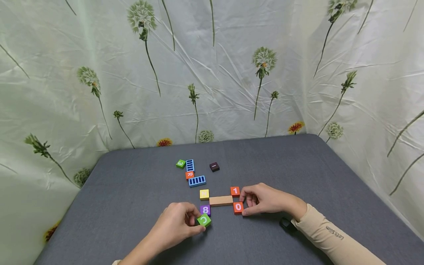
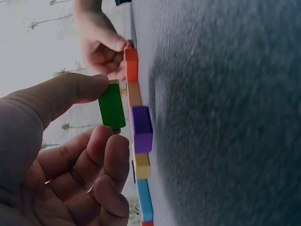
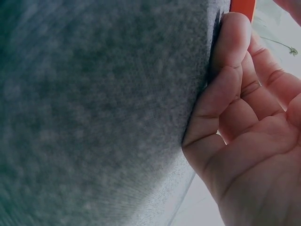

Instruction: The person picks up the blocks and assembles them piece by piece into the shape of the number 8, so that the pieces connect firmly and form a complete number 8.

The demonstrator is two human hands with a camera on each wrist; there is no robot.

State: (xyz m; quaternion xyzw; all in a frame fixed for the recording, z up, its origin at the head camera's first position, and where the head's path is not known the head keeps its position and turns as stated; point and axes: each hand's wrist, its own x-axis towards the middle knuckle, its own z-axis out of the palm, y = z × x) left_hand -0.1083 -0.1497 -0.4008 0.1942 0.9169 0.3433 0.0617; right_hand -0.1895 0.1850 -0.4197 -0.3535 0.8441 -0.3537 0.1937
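Our left hand (image 1: pixel 177 224) pinches the green block (image 1: pixel 204 220) near the purple 8 (image 1: pixel 205 209); our right hand (image 1: pixel 266 200) touches the red 0 (image 1: pixel 238 208) (gripping? we can't tell). We're likely placing green, which calls for gentle lowering.

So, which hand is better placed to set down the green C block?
Probably the left hand: it pinches the green C block, while the right hand is beside the orange 0 block.

Green C block (image 1: pixel 204 220): pinched in left hand (image 1: pixel 179 222), raised off surface (image 1: pixel 132 180)
Orange 0 block (image 1: pixel 238 208): flat, numeral up, held by right hand (image 1: pixel 265 200)
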